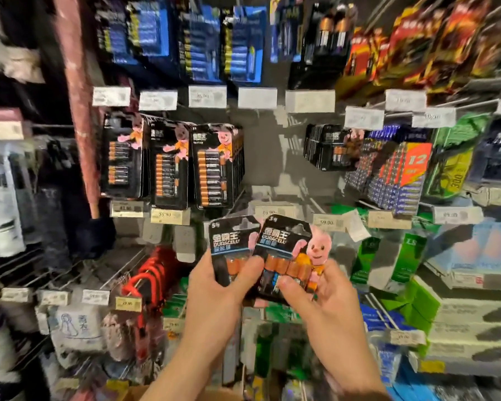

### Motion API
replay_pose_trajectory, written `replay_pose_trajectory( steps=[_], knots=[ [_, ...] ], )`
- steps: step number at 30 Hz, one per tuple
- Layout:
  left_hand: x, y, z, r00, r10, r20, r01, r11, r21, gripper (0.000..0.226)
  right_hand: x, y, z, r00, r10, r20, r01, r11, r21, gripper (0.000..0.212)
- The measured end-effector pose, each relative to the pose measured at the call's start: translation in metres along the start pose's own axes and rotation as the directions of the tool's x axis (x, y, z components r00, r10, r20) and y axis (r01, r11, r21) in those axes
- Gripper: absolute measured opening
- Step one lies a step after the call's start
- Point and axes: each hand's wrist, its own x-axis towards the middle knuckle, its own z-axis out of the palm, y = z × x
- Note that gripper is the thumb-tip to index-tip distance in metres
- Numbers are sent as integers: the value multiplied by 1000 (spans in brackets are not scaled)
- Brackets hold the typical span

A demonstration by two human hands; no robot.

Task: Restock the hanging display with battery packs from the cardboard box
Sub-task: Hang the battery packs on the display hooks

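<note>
I record glossy printed card with clear plastic blisters on the battery packs point(284, 241), matt paper on the price labels point(168, 217), bare metal on the wire rack point(41, 273), and a dull brown finish on the cardboard box point(217, 397).

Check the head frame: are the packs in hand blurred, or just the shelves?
Head view: left hand and right hand with their battery packs fairly sharp, logo legible; motion blur smears the periphery, worst on the red packs top right; wide-angle distortion bends the edges; no obvious glare.

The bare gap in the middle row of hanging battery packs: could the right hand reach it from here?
Probably yes: the right hand, gripping a pack, is below the gap, with nothing visibly blocking the way.
</note>
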Motion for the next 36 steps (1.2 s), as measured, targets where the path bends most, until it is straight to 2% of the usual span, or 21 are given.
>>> replay_pose_trajectory(
  steps=[3,6,9,12,14,17,20,23,29,31,33,36],
  knots=[
    [29,7,-21,998,36,42,-35,999,-8,28,19,-12,8,1000,-4,-4,5,999,44,36],
    [61,11,-50,995,21,95,-16,998,-57,34,36,-17,11,997,10,-76,0,991,137,35],
    [93,16,-71,979,-39,198,72,984,-161,43,56,-19,12,979,5,-205,26,988,151,31],
    [124,28,-74,956,-107,274,177,953,-244,38,79,-19,15,976,20,-216,-3,997,76,33],
    [145,34,-68,938,-141,317,234,931,-278,43,97,-17,15,975,50,-216,-41,998,46,36],
    [169,40,-49,901,-186,391,320,895,-312,52,126,-17,13,966,63,-249,-63,998,8,23],
    [185,47,-25,871,-227,436,377,878,-296,42,157,-18,4,952,65,-299,-60,998,27,24],
    [199,57,3,868,-250,429,387,882,-270,10,182,-19,-9,948,19,-317,-17,1000,9,29],
    [230,75,58,911,-259,321,358,883,-304,7,218,-23,-41,989,-67,-129,65,998,-18,28],
    [238,76,71,914,-272,302,367,873,-322,5,235,-21,-51,990,-87,-112,85,996,-30,24],
    [244,75,80,911,-287,298,386,847,-366,6,249,-19,-57,986,-111,-124,106,993,-47,31],
    [250,72,89,915,-289,283,391,806,-443,18,268,-13,-63,988,-125,-88,124,992,-20,29]
  ],
)
